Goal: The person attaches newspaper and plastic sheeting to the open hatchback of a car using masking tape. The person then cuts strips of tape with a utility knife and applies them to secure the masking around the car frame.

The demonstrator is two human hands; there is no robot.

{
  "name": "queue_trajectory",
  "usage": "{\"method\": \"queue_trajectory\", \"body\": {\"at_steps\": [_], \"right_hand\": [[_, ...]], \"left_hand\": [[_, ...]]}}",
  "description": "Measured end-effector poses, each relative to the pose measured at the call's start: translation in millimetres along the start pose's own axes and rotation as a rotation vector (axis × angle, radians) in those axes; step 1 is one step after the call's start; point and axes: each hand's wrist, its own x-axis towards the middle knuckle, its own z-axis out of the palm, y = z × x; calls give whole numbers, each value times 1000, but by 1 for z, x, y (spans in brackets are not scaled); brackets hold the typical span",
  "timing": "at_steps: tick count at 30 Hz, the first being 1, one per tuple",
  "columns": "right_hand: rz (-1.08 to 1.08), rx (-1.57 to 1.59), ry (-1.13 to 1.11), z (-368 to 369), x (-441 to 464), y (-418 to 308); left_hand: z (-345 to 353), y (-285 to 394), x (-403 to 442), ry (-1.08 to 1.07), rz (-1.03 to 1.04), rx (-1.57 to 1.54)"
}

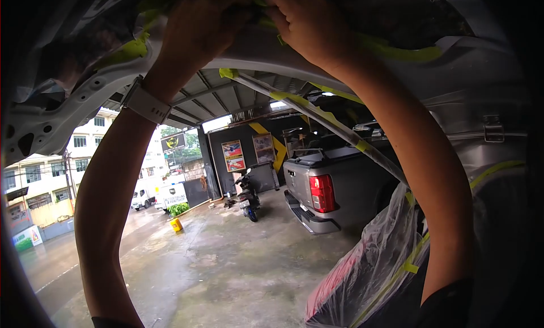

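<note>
Both my arms reach up to a grey car panel (pixel 255 60) that arches overhead. My left hand (pixel 207 25), with a pale watch strap on its wrist, is at the top edge, its fingers dark and partly hidden. Close beside it on the right, my right hand (pixel 303 25) has its fingers bent together at yellow-green tape (pixel 272 23); whatever lies between them is too dark to make out. More yellow-green tape (pixel 408 51) runs along dark masked areas of the panel. A strut (pixel 317 117) wrapped in plastic and tape slants down to the right.
Clear plastic sheeting (pixel 362 271) covers a part at the lower right. A metal latch (pixel 493 129) sits on the right. Beyond are a grey pickup truck (pixel 306 186), a motorcycle (pixel 247 197), a yellow container (pixel 176 225) and wet concrete floor (pixel 226 271).
</note>
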Motion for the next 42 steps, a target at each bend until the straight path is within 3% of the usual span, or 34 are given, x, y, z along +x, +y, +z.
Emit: {"method": "queue_trajectory", "body": {"at_steps": [7, 10, 14, 19, 22, 29, 35, 38, 40, 42], "right_hand": [[-19, 1, 17, -2, 0, 1], [-41, -11, 52, 0, -2, 2], [-61, -15, 64, 3, -4, 5], [-14, 11, -1, 5, -4, 5], [-67, -14, 72, 6, -5, 7], [-75, -31, 76, 1, -6, 4], [-88, -27, 82, 0, -4, 6], [-97, -27, 110, 4, -6, 8], [-102, -19, 140, 5, -7, 9], [-87, -27, 139, 5, -6, 7]], "left_hand": [[17, -13, 2, 192, 173, 58], [16, 0, 0, 162, 23, 79], [18, -2, 0, 150, 24, 138], [21, -17, 0, 172, 181, 168], [22, -20, -2, 193, 196, 258], [13, -13, -2, 108, 104, 233], [10, -15, 0, 112, 188, 255], [13, -12, -2, 145, 142, 230], [5, 7, 1, 54, -80, 246], [4, -4, 0, 47, -10, 261]]}}
